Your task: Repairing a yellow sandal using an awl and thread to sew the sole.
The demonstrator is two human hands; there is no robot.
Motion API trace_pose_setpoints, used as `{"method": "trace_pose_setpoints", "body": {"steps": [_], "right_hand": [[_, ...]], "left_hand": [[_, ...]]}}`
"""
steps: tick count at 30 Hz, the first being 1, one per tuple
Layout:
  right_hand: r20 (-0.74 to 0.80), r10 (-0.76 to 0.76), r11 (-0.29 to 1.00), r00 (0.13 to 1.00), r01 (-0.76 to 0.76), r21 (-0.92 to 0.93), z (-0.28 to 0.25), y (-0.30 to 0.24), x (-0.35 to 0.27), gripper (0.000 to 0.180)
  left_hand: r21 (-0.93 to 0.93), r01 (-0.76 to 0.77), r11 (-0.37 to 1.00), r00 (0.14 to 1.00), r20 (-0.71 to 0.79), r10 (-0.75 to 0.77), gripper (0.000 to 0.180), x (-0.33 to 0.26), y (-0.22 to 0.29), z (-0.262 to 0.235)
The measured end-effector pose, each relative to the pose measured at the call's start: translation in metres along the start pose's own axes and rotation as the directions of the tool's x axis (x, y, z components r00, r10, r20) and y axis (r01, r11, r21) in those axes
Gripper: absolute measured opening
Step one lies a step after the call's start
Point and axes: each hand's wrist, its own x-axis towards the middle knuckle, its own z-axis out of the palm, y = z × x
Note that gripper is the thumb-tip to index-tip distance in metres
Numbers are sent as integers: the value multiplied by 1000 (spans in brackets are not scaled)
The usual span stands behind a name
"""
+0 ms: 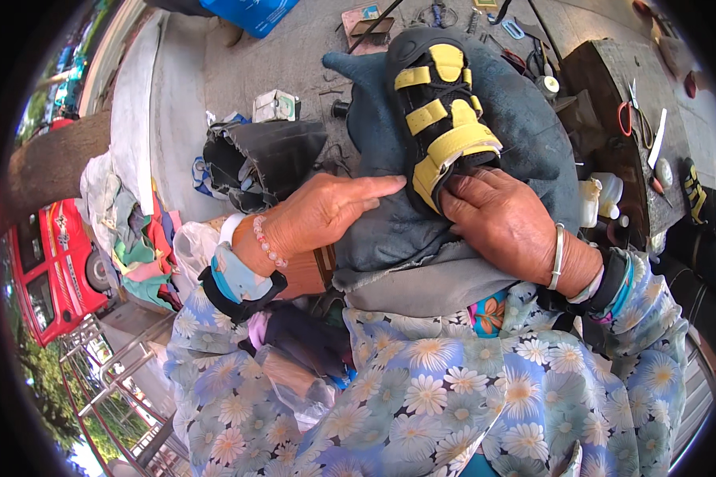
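A black sandal (447,67) with yellow straps lies on the dark blue-grey cloth (525,119) over my lap, its toe pointing away from me. My right hand (505,219) is closed at the heel end, with its fingers reaching into the foot opening; the fingertips are hidden inside. On the other side, my left hand (318,211) holds nothing. Its index finger stretches out toward the sandal's left edge near the heel, while the other fingers are partly bent. Whether that fingertip touches the sandal is hard to tell.
Red-handled scissors (625,119) and a white blade-like strip (658,139) lie on a wooden box (605,60) at the right, beside plastic bottles (608,191). Another yellow-and-black shoe (694,195) sits farther right. At the left are a black bag (282,155) and cloth scraps (143,246).
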Motion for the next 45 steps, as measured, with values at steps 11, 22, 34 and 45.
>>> {"method": "trace_pose_setpoints", "body": {"steps": [11, 22, 34, 45], "right_hand": [[-90, 5, 993, 996, -15, -116, 10, 0, 4, 20], [-121, -2, 997, 993, -8, -79, 15, -5, 6, 20], [-136, -41, 992, 990, 25, -122, 23, -1, 5, 18], [-124, -23, 984, 992, 0, -179, 23, 8, -2, 17]], "left_hand": [[76, 115, 990, 984, 129, -124, 36, 1, -10, -8], [190, 134, 973, 968, 187, -169, 42, 2, 1, -26], [366, 183, 912, 928, 243, -283, 40, 15, 35, -37], [703, 102, 704, 952, 135, -273, 44, 35, 66, -11]]}}
